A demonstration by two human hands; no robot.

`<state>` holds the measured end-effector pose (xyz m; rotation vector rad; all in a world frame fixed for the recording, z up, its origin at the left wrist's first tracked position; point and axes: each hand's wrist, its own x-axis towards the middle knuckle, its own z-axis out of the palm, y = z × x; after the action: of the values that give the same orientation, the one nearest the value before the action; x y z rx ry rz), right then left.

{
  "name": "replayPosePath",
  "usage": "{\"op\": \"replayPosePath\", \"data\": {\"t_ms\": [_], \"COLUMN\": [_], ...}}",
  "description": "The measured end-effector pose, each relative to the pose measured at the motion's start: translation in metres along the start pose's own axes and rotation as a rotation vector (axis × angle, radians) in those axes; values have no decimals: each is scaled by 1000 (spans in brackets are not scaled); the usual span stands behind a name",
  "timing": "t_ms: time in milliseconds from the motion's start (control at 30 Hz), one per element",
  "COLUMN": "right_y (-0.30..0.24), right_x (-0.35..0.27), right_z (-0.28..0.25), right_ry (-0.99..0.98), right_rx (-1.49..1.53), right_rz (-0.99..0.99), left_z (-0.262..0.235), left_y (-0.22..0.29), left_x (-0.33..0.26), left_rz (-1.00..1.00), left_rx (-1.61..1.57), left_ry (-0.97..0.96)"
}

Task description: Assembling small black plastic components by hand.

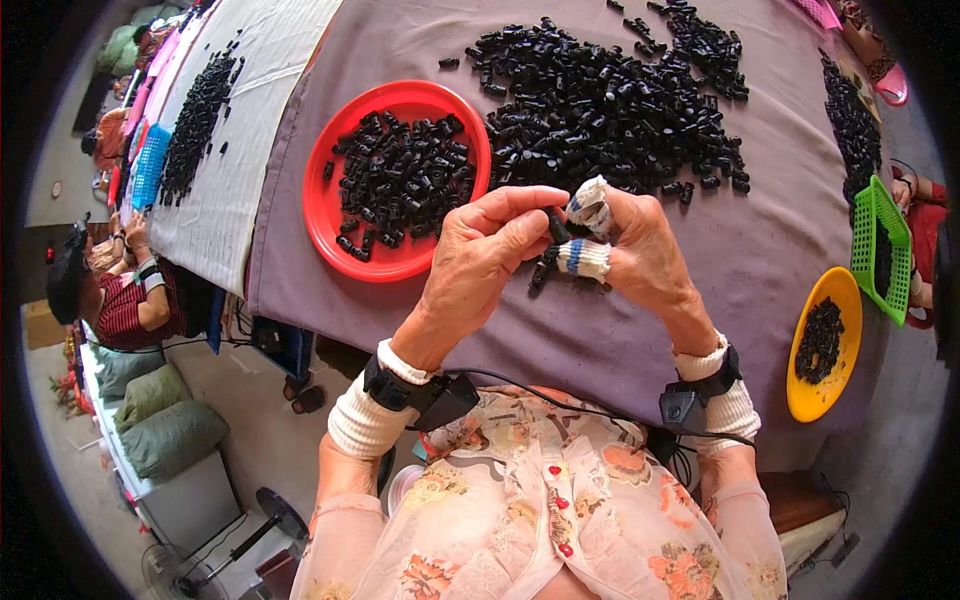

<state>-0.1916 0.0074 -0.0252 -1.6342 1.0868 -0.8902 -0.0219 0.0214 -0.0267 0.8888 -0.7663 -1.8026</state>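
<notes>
Over the near part of the table my two hands meet at a small black cylindrical plastic part (557,226). The fingers of my left hand (478,255) are bent, with thumb and forefinger pinching at the part's left side. My right hand (645,255) closes on it from the other side, white cloth covers with blue stripes (583,258) wrapped round its thumb and a finger. Just below the fingertips more black parts (540,275) show, partly hidden. Left of my hands stands a red round tray (312,200) holding many such parts.
A large heap of black parts (600,100) spreads beyond my hands. To the right are a yellow plate (848,300) with black bits and a green basket (895,220). Cables run from the wrist devices across my lap. Another person (140,300) works at the table on the left.
</notes>
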Motion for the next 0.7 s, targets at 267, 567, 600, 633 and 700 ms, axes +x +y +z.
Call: {"op": "replayPosePath", "data": {"t_ms": [267,567,600,633,700], "right_y": [2,5,5,5,4], "right_x": [2,5,5,6,7], "right_z": [-3,-6,-7,-6,-6], "right_ry": [-66,-161,-168,-176,-186], "right_rx": [-13,-20,-25,-30,-31], "right_rz": [-43,-51,-53,-55,-51], "left_z": [-9,-7,-7,-8,-10], "left_y": [-1,1,0,0,1], "left_x": [2,3,3,3,3], "left_rz": [-4,-9,-10,-9,-8], "left_rx": [-188,-78,-78,-71,-64], "left_ry": [-120,-120,-120,-121,-122]}}
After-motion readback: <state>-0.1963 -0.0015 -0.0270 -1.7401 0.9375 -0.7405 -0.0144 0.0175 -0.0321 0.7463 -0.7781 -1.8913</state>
